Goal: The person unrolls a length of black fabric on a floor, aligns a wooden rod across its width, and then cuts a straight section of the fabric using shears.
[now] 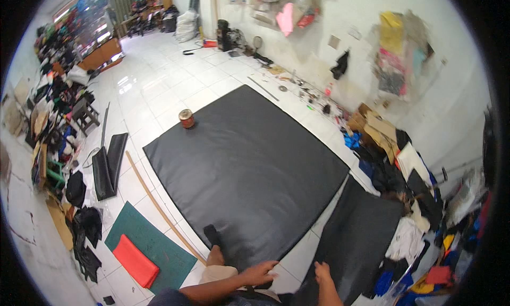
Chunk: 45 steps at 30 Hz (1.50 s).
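Note:
A large square black sheet [249, 168], smooth like vinyl or leatherette, lies flat on the floor in front of me. A second, narrower black sheet [361, 226] stretches along its right side toward my body. My right hand [322, 273] is closed on the left edge of this narrower sheet. Over the near edge of the square sheet, my left hand [259, 274] reaches to the right with its fingers apart and nothing visible in it. A small reddish-brown tin [186, 119] stands at the square sheet's far left edge. My foot in a dark sock [211, 235] rests on its near corner.
To the left lie a long curved wooden strip [159, 205], a green mat [170, 255] bearing folded red fabric [135, 261], and black padded pieces [109, 165]. Piles of fabric scraps [409, 242] line the right wall. A dark stool [85, 114] stands at the left.

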{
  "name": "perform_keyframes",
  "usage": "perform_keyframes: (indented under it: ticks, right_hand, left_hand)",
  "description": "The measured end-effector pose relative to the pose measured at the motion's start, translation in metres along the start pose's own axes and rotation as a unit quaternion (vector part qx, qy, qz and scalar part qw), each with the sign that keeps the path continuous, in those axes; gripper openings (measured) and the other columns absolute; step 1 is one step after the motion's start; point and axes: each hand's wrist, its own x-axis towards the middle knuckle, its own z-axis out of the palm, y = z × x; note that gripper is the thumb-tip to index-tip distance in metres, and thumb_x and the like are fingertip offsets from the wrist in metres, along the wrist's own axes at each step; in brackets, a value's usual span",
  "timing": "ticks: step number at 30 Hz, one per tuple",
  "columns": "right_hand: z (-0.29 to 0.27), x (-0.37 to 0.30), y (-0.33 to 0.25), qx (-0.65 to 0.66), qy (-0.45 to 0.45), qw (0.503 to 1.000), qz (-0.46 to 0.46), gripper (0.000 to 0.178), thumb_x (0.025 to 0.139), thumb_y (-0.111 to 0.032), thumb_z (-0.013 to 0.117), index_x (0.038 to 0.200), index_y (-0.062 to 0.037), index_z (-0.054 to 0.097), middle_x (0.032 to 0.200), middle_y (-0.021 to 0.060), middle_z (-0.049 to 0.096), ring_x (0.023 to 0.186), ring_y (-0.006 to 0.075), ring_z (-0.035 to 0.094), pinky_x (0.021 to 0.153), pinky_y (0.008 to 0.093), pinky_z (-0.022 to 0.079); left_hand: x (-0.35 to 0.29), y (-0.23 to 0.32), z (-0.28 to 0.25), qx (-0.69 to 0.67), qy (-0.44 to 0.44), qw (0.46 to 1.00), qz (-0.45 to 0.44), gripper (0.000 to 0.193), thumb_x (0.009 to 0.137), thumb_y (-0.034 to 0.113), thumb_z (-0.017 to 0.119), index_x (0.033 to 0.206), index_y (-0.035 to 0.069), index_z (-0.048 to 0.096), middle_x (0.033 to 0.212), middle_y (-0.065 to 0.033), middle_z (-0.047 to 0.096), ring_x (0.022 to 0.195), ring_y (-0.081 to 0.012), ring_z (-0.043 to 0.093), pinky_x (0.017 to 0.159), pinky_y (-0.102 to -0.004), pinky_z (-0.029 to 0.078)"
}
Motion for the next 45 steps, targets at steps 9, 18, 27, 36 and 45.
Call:
perform_keyframes:
  ticks: [9,18,27,36,45]
  right_hand:
    - [0.05,-0.013,-0.031,-0.816,0.025,0.575,-0.053,0.043,0.08,-0.039,0.068,0.115,-0.014,0.066,0.117,0.0084,0.066,0.115,0.0222,0.061,0.092,0.037,0.05]
    - [0.166,-0.046,-0.078,-0.598,0.27,0.754,0.038,0.02,0.09,-0.025,0.061,0.099,-0.0116,0.073,0.107,0.0062,0.07,0.095,0.0201,0.068,0.08,0.0372,0.055]
    - [0.306,-0.093,-0.197,-0.397,0.24,0.867,0.182,0.025,0.088,-0.02,0.061,0.102,-0.0013,0.069,0.11,0.0192,0.068,0.103,0.0361,0.067,0.089,0.0449,0.053]
    - [0.467,-0.117,-0.426,-0.286,0.308,0.894,0.154,0.031,0.086,-0.019,0.061,0.109,0.002,0.063,0.117,0.0252,0.063,0.111,0.0405,0.061,0.096,0.046,0.05]
    - [0.641,-0.149,-0.645,-0.241,0.279,0.895,0.251,0.034,0.09,-0.018,0.054,0.117,0.0034,0.06,0.12,0.0207,0.064,0.115,0.0336,0.062,0.096,0.0417,0.051]
  left_hand:
    - [-0.427,-0.281,-0.252,0.06,0.472,0.752,-0.457,0.025,0.083,0.027,0.065,0.073,0.006,0.055,0.068,-0.014,0.055,0.059,-0.0266,0.055,0.053,-0.0419,0.044]
    - [-0.454,-0.28,-0.527,-0.188,0.603,0.676,-0.38,0.023,0.087,0.018,0.064,0.101,0.0,0.06,0.076,-0.0093,0.062,0.05,-0.0157,0.054,0.042,-0.032,0.044]
    - [-0.332,-0.224,-0.8,-0.1,0.497,0.793,-0.338,0.042,0.089,0.023,0.065,0.124,0.002,0.055,0.092,-0.0071,0.061,0.073,-0.0162,0.06,0.058,-0.03,0.049]
    - [-0.335,-0.259,-0.99,-0.133,0.402,0.759,-0.495,0.036,0.093,0.023,0.06,0.122,0.002,0.055,0.095,-0.0085,0.061,0.08,-0.0193,0.06,0.065,-0.0324,0.05]
    - [-0.274,-0.258,-1.334,0.007,0.369,0.819,-0.44,0.036,0.093,0.021,0.06,0.121,-0.001,0.055,0.094,-0.0102,0.062,0.08,-0.0201,0.06,0.069,-0.0324,0.05]
